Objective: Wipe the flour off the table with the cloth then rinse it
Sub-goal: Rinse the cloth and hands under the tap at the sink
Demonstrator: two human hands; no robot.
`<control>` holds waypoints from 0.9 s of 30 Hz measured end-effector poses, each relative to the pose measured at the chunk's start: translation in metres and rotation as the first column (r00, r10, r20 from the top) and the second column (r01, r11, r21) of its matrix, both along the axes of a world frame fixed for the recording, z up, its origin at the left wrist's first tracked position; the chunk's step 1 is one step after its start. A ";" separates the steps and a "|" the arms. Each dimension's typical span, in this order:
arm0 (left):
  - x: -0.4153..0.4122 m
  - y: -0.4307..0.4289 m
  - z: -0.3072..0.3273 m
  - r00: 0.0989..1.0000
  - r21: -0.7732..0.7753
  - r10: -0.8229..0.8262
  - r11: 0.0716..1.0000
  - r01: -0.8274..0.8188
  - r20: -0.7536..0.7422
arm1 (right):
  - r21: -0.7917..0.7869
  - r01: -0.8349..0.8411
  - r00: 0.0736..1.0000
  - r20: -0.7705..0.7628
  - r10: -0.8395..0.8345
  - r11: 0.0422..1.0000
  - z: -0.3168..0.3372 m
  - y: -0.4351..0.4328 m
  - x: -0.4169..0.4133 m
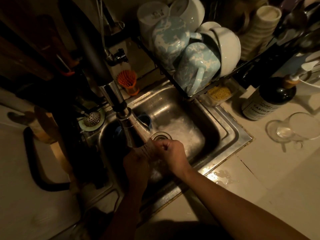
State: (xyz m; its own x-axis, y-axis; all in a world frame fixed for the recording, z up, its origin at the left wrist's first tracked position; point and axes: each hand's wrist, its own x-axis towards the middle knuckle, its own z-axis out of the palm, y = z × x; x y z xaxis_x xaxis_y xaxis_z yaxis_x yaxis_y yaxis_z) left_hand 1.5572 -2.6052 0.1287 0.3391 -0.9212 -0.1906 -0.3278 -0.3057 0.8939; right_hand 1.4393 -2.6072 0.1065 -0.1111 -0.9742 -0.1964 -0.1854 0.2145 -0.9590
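Both hands over the sink, under the faucet

The cloth point(154, 168), pale and blurred, sits between the left hand point(136, 163) and right hand point(170, 153) near the sink's point(216, 129) front edge; one cloth, two hands; both are curled closed, apparently on it, below the faucet point(131, 123).

Sink basin point(213, 129): open at its right half.
Faucet head point(133, 130): overhung the left, just above both hands.
Dish rack point(190, 94): crowded the far rim.
Glass point(160, 136): stood mid-basin.
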 end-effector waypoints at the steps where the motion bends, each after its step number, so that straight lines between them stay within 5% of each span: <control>1: 0.004 -0.003 -0.003 1.000 0.002 -0.003 1.000 0.003 0.011 | -0.025 -0.028 0.998 -0.049 0.027 0.999 -0.002 0.003 0.002; 4: 0.004 -0.012 -0.002 0.996 0.028 0.045 0.999 -0.043 -0.077 | -0.129 -0.151 0.978 -0.167 0.129 0.980 0.002 0.004 -0.002; 11: -0.001 -0.007 0.009 0.987 0.022 -0.071 0.997 0.075 -0.147 | 0.003 0.035 0.996 0.084 -0.035 0.999 0.010 -0.008 -0.015; 16: 0.001 -0.014 0.004 0.996 0.049 -0.032 0.998 0.036 -0.078 | -0.066 -0.052 0.999 0.007 0.053 0.996 0.013 -0.003 -0.015; 20: -0.017 0.003 0.025 0.957 -0.002 -0.134 0.990 0.138 -0.258 | 0.022 0.057 0.998 0.040 -0.057 0.998 0.008 -0.009 -0.021; 27: -0.012 -0.011 0.016 0.998 -0.025 -0.019 1.000 0.018 -0.052 | -0.128 -0.151 0.976 -0.176 0.128 0.980 0.008 0.000 -0.017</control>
State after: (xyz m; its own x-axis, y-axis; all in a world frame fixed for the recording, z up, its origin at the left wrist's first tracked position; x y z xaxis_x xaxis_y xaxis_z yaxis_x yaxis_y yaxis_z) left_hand 1.5448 -2.6161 0.1444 0.3121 -0.9319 -0.1847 -0.2854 -0.2774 0.9174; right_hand 1.4220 -2.6068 0.1146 0.0085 -0.9988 -0.0474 -0.3628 0.0411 -0.9310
